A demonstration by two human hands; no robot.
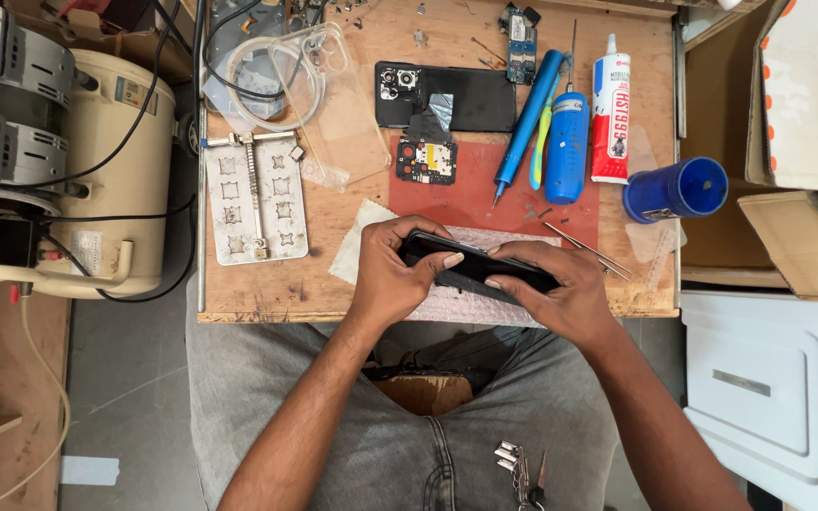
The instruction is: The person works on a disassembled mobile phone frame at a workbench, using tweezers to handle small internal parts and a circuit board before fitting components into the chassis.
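Nearest the camera, a bunch of keys (519, 466) is lying on the lap of the grey trousers (400, 445), right of centre.

Just beyond, at the near edge of the wooden bench (267, 293), both hands are gripping a black phone (478, 265). The phone is sitting edge-up and slanting from far left to near right, over a sheet of bubble wrap (471, 305). The left hand (397, 270) is grasping its left end, thumb pressing along the upper edge, fingers curling around the far side. The right hand (551, 284) is clasping the right end, thumb lying on the near edge, fingers wrapping over the top.

Just right of the right hand, metal tweezers (587, 249) are lying on the bench. To the left, well apart from the hands, a metal board holder (256, 194) is lying flat.

Farther on, a red mat (471, 197) is carrying a small circuit board (426, 161). A blue screwdriver (528, 112), a blue cylindrical tool (567, 147) and a white glue tube (610, 106) are lying side by side right of it. A blue cup (679, 189) is lying on its side at the right edge.

Farthest, a black phone back cover (471, 97) is lying beside a clear phone case (333, 104). A beige machine (111, 170) is standing left of the bench.
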